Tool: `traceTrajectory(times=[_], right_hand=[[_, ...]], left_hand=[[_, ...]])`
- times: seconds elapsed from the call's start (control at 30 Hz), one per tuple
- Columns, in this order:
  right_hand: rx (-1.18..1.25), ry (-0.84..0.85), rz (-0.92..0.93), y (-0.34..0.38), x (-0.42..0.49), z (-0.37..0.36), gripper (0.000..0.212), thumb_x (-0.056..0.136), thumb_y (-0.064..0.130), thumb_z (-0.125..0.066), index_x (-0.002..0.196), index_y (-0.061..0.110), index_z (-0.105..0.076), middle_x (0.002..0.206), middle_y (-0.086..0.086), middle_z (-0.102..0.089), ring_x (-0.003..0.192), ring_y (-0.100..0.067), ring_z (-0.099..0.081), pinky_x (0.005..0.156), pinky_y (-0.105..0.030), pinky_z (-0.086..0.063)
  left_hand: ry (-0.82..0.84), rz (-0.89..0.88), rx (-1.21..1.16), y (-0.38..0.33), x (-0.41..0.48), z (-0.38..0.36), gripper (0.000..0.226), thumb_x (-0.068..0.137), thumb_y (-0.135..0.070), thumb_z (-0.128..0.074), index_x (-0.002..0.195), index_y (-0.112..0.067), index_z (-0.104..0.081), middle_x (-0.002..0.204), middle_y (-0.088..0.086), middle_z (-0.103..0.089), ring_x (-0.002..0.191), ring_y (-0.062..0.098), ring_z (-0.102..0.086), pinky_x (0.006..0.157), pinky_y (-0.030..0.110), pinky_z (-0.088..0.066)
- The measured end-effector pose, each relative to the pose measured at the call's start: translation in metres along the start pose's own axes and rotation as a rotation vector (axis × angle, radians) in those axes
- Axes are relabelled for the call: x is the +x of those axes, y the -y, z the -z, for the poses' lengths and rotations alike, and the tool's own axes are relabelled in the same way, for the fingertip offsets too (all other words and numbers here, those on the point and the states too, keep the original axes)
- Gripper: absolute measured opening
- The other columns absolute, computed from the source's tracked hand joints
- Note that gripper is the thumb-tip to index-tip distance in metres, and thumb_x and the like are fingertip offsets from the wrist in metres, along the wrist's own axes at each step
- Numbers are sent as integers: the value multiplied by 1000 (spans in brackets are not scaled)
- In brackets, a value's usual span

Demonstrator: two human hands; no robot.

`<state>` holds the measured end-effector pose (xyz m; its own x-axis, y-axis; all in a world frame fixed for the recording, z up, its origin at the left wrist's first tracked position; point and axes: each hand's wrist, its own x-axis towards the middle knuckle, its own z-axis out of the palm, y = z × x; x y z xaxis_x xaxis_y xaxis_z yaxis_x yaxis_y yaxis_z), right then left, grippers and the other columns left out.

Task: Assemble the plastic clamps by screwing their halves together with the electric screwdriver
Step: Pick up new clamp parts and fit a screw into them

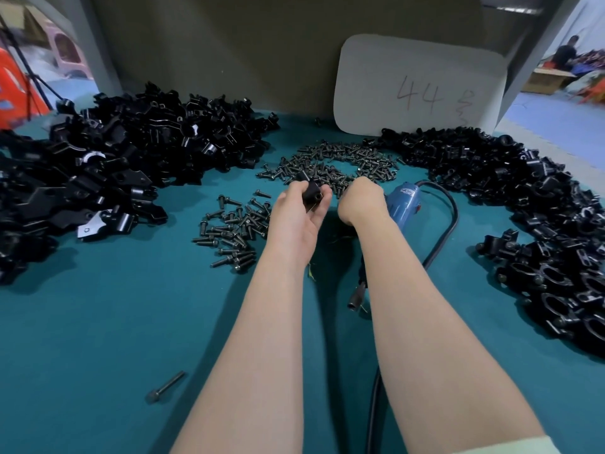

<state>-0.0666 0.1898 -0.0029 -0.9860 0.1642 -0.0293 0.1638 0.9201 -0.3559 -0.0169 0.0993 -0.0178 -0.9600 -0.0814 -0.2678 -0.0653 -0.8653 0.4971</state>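
Two hands sit close together: the left hand (296, 221) grips a clamp (311, 195), palm up; the right hand (360, 199) curls over the screws (327, 165), fingers hidden, so I cannot tell its hold. The screwdriver (404, 204) lies just beside its wrist. Clamp parts form a left heap (114, 152) and a right heap (523, 208).

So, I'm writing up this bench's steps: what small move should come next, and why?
Probably the right hand should lift one screw from the screw pile to the hole in the clamp. The left hand holds that clamp, the right hand is curled over the pile, and the electric screwdriver lies beside the right wrist.
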Motion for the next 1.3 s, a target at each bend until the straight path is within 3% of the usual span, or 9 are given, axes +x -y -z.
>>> traceTrajectory(times=[0.13,0.23,0.3,0.43,0.6,0.83,0.97,1.13,1.3], right_hand=[[452,-112,-1,-15,-4,7,9,90,5,-58,92,9,-66,97,-10,-68,88,-25,-68,83,-33,-55],[1148,-79,23,-19,-16,18,17,90,-3,-57,80,11,-55,84,-7,-60,57,-10,-66,72,-26,-58],[1327,-36,81,-18,-22,23,17,90,-6,-56,82,9,-55,82,-6,-57,52,-7,-64,67,-21,-58],[1007,-35,206,-14,-28,15,14,91,0,-56,85,12,-59,78,-1,-57,66,-12,-62,80,-33,-58],[582,-50,334,-16,-26,16,21,94,14,-56,112,15,-65,83,6,-58,86,-16,-59,89,-39,-53],[813,-110,211,-19,-24,13,15,96,9,-49,98,17,-62,100,-8,-66,96,-25,-65,89,-42,-54],[864,-102,231,-18,-26,15,14,95,11,-53,94,20,-64,99,-6,-69,81,-15,-68,73,-28,-59],[874,-115,214,-19,-26,14,15,94,11,-55,91,22,-64,92,0,-69,64,-7,-66,69,-28,-59],[874,-142,196,-19,-25,15,13,94,12,-55,94,20,-65,95,-2,-69,71,-7,-66,62,-22,-56]], left_hand=[[16,16,28,1,1,-1,12,101,-11,-45,106,-1,-47,103,20,-56,80,22,-64,61,23,-59],[35,-66,188,8,3,-3,13,103,-14,-42,101,-2,-46,91,15,-58,72,17,-64,66,22,-59],[31,-145,391,14,4,-4,16,104,-18,-39,99,-6,-48,93,12,-60,74,14,-64,70,21,-58],[26,-264,732,22,4,-4,27,104,-23,-38,122,-6,-48,118,13,-61,103,22,-63,90,33,-55],[11,-353,952,22,3,0,31,104,-29,-37,125,-10,-48,116,7,-61,107,23,-59,96,39,-49],[38,-482,1196,27,2,2,46,104,-33,-32,145,-10,-30,108,-4,-54,96,15,-54,70,19,-35],[55,-504,1267,30,1,4,47,104,-36,-32,144,-11,-29,99,1,-62,77,12,-56,55,19,-34],[54,-531,1316,31,4,6,48,103,-39,-32,143,-13,-29,106,8,-65,80,21,-57,54,21,-34],[65,-547,1304,30,3,6,45,102,-39,-37,138,-13,-37,102,7,-67,82,19,-63,61,26,-45]])
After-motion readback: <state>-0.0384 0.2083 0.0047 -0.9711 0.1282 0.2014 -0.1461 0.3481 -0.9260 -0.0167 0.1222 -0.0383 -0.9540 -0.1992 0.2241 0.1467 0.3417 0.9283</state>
